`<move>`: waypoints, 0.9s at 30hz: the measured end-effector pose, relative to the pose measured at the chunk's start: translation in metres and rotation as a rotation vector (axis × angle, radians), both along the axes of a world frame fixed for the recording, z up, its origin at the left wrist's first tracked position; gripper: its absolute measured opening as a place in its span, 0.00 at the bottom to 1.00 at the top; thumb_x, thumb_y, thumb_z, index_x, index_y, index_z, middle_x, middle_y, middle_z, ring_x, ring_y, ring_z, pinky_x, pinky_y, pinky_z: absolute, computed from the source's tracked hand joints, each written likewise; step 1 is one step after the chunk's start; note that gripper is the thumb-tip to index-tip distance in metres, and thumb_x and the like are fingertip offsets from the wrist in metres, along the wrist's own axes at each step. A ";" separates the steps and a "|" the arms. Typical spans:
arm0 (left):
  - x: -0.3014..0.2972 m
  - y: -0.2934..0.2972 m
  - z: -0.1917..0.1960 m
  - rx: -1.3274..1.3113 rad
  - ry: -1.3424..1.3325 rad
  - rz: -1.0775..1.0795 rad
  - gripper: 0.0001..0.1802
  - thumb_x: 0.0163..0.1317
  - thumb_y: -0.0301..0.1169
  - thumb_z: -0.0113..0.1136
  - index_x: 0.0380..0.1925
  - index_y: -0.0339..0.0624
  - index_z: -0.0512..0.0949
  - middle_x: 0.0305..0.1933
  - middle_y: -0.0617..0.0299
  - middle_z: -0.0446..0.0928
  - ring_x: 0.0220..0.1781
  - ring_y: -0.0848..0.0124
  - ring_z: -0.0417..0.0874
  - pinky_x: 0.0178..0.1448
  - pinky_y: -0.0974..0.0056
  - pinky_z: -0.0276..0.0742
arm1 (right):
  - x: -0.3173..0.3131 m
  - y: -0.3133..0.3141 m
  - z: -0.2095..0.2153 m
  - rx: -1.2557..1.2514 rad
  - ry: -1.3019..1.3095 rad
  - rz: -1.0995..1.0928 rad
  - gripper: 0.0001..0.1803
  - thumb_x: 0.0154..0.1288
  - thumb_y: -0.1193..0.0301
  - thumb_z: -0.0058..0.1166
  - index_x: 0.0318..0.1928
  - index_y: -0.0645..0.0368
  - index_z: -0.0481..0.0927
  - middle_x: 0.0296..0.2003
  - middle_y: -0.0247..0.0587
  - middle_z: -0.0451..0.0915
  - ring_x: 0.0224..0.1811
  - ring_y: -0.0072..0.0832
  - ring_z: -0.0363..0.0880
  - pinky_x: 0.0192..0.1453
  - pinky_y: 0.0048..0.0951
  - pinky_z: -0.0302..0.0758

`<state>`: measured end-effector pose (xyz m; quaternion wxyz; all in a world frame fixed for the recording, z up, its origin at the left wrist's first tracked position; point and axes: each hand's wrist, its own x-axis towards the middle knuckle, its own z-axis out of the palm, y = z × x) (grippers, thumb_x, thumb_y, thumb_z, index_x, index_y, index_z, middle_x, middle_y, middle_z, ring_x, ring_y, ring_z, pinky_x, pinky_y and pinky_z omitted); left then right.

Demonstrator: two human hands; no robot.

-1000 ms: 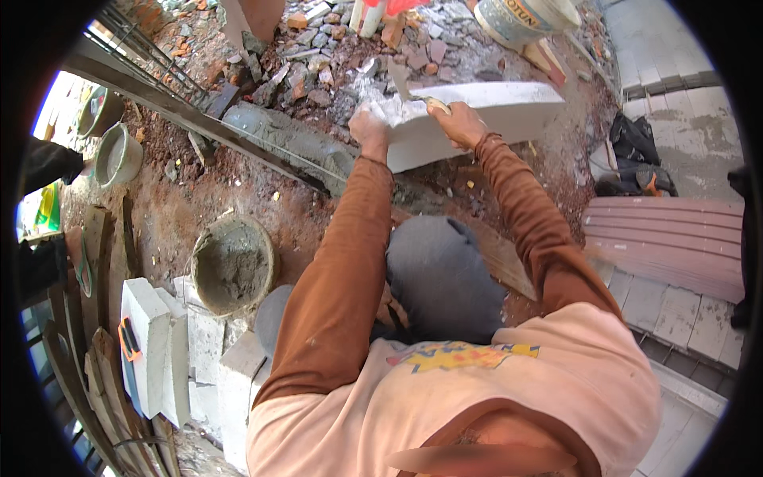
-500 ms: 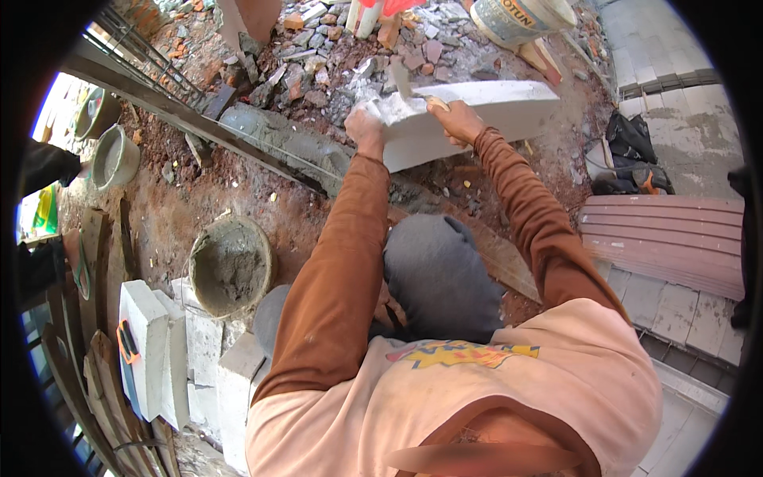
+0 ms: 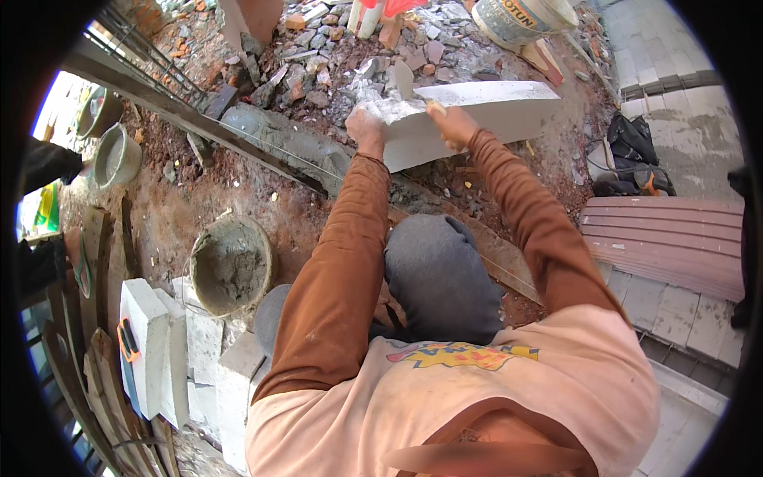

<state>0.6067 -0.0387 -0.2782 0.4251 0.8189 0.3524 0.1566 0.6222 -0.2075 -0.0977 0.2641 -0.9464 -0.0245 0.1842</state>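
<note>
A long white lightweight block (image 3: 477,131) stands on edge ahead of me. Its left end is rough, with white crumbs and grey residue on top. My left hand (image 3: 366,132) is closed on that end. My right hand (image 3: 455,127) grips the handle of a small trowel (image 3: 404,81) over the block's top near the left end. The trowel's blade points up and away, its lower part against the rough top. My fingers cover much of the handle.
A bucket of grey mortar (image 3: 230,266) stands left of my knees, beside stacked white blocks (image 3: 145,350) with a saw (image 3: 127,342). A string line runs along the mortar bed (image 3: 278,139). Rubble (image 3: 310,71) and a tipped pail (image 3: 520,24) lie beyond. Another person's dark sleeve (image 3: 49,165) shows at left.
My right hand has turned and shifted slightly left and down, and more of the trowel's blade shows above the block. My left hand and the block hold their place.
</note>
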 end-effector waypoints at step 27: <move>0.008 0.005 -0.008 0.117 -0.049 -0.007 0.17 0.62 0.41 0.55 0.29 0.39 0.86 0.33 0.44 0.85 0.36 0.46 0.87 0.42 0.49 0.83 | -0.046 -0.025 0.006 -0.043 -0.332 0.150 0.29 0.74 0.48 0.48 0.45 0.69 0.77 0.36 0.65 0.82 0.41 0.58 0.83 0.43 0.52 0.77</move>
